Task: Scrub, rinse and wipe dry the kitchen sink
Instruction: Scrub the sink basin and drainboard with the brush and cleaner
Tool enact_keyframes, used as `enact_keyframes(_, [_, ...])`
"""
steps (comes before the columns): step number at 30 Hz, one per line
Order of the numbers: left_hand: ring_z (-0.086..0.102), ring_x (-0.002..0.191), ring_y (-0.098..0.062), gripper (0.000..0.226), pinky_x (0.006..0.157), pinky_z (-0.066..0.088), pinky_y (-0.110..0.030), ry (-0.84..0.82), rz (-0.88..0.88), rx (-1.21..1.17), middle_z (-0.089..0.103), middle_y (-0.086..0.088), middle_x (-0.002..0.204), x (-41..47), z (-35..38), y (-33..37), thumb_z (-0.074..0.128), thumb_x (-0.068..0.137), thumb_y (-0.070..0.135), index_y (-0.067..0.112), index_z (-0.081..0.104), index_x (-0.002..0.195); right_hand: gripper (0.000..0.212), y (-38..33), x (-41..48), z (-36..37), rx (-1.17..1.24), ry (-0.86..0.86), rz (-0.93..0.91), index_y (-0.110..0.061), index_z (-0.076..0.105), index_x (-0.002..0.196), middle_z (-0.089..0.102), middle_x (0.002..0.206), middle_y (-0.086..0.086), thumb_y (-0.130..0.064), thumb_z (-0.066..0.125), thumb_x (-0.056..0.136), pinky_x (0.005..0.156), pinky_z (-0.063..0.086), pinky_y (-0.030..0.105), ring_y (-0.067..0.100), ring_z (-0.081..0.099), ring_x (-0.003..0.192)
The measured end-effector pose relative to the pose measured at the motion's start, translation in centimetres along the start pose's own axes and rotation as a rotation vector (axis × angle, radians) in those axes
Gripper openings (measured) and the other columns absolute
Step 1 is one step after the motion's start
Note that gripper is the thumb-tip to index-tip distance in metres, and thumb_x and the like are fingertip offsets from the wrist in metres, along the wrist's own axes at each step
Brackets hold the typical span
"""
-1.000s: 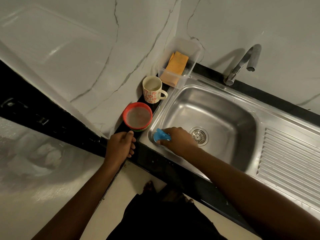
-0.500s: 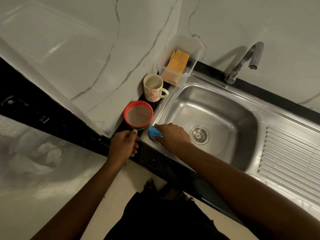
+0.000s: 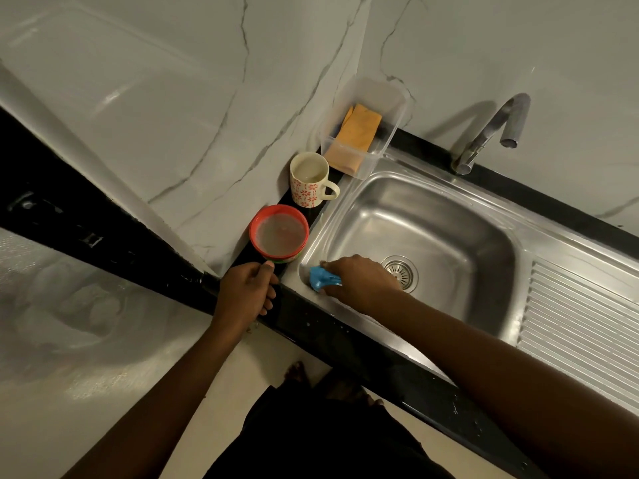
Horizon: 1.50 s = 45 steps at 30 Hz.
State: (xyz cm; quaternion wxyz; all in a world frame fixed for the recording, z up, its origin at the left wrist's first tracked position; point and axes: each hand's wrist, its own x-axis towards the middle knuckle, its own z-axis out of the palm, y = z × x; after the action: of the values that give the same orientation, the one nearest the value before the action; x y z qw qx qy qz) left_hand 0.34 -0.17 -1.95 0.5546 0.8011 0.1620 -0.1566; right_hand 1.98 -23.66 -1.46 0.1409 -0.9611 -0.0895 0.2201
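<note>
One blue scrubber (image 3: 322,279), in the right hand's (image 3: 363,282) curled fingers, is pressing the sink's (image 3: 449,233) near-left corner. Left hand (image 3: 243,295) is gripping the counter edge (image 3: 311,318).

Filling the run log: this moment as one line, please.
phase: scrub | right hand grips blue scrubber in sink corner | left hand grips counter edge

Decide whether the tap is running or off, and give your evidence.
Off: no stream falls from the tap, and the sink below its spout shows no splashing.
</note>
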Motion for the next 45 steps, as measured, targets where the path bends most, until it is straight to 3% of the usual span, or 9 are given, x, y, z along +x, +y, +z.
enact_keyframes(4, [0.063,0.055,-0.024,0.035,0.053,0.053,-0.032,0.002,0.002,-0.009,0.070,-0.018,0.070,0.2,-0.1,-0.1,0.057,0.107,0.030,0.005,0.070,0.086,0.058,1.4,0.4,-0.5,-0.023,0.024,0.018,-0.031,0.054,0.148,0.068,0.134,0.000,-0.049,0.070,0.094,0.096,0.055,0.040,0.021,0.067,0.114])
enact_keyframes(10, [0.064,0.055,-0.023,0.035,0.054,0.053,-0.033,-0.022,-0.006,0.002,0.070,-0.017,0.070,0.1,0.7,-0.2,0.057,0.106,0.029,0.006,0.070,0.084,0.056,0.3,1.3,0.7,0.236,0.182,0.165,-0.027,0.060,0.143,0.071,0.126,0.002,-0.046,0.074,0.092,0.090,0.058,0.039,0.020,0.069,0.103])
enact_keyframes(13, [0.063,0.054,-0.023,0.035,0.054,0.053,-0.033,-0.022,-0.019,-0.006,0.069,-0.015,0.067,0.2,1.1,-0.3,0.058,0.106,0.029,0.006,0.070,0.082,0.058,0.4,0.0,1.9,0.145,0.097,0.077,-0.034,0.057,0.144,0.071,0.128,0.002,-0.055,0.070,0.092,0.090,0.059,0.041,0.020,0.069,0.104])
enact_keyframes(16, [0.063,0.055,-0.024,0.036,0.054,0.052,-0.033,-0.040,-0.023,-0.007,0.069,-0.016,0.068,0.2,1.5,-0.2,0.057,0.106,0.029,0.005,0.070,0.082,0.059,0.2,0.8,2.1,0.105,0.156,0.056,-0.035,0.052,0.148,0.070,0.130,0.004,-0.054,0.067,0.095,0.090,0.059,0.042,0.022,0.070,0.105])
enact_keyframes(23, [0.064,0.055,-0.023,0.036,0.054,0.053,-0.033,-0.045,-0.021,0.009,0.070,-0.017,0.070,0.2,1.3,0.0,0.057,0.106,0.029,0.005,0.071,0.083,0.054,0.6,4.1,1.3,0.381,0.336,0.242,-0.031,0.060,0.144,0.074,0.120,0.003,-0.045,0.072,0.093,0.081,0.058,0.038,0.022,0.070,0.099])
enact_keyframes(30, [0.063,0.055,-0.023,0.036,0.054,0.053,-0.033,-0.029,-0.022,0.011,0.069,-0.012,0.066,0.4,1.0,0.0,0.057,0.106,0.029,0.006,0.071,0.082,0.065,-0.4,1.1,4.2,0.353,0.174,0.125,-0.039,0.048,0.151,0.070,0.129,0.006,-0.050,0.071,0.092,0.093,0.058,0.042,0.024,0.070,0.107])
enact_keyframes(34, [0.065,0.057,-0.021,0.035,0.056,0.055,-0.032,-0.027,0.010,0.036,0.071,-0.013,0.070,0.5,0.9,0.7,0.056,0.106,0.031,0.009,0.071,0.083,0.054,0.3,3.4,2.2,0.451,0.276,0.203,-0.032,0.062,0.141,0.075,0.117,0.000,-0.049,0.073,0.090,0.085,0.061,0.041,0.015,0.071,0.094])
enact_keyframes(37, [0.068,0.064,-0.022,0.033,0.061,0.056,-0.034,-0.022,0.026,0.050,0.073,-0.010,0.072,0.5,0.8,0.9,0.057,0.106,0.030,0.011,0.072,0.083,0.045,0.4,3.6,1.4,0.543,0.278,0.240,-0.028,0.070,0.132,0.076,0.111,-0.003,-0.042,0.078,0.090,0.076,0.057,0.031,0.011,0.069,0.088])
enact_keyframes(45, [0.068,0.065,-0.021,0.032,0.064,0.056,-0.036,-0.048,0.023,0.034,0.074,-0.009,0.074,0.7,1.4,0.6,0.057,0.106,0.030,0.011,0.072,0.084,0.052,3.6,-2.4,1.7,0.433,-0.015,0.181,-0.026,0.075,0.126,0.075,0.102,-0.007,-0.057,0.078,0.084,0.068,0.044,0.023,0.004,0.065,0.082])
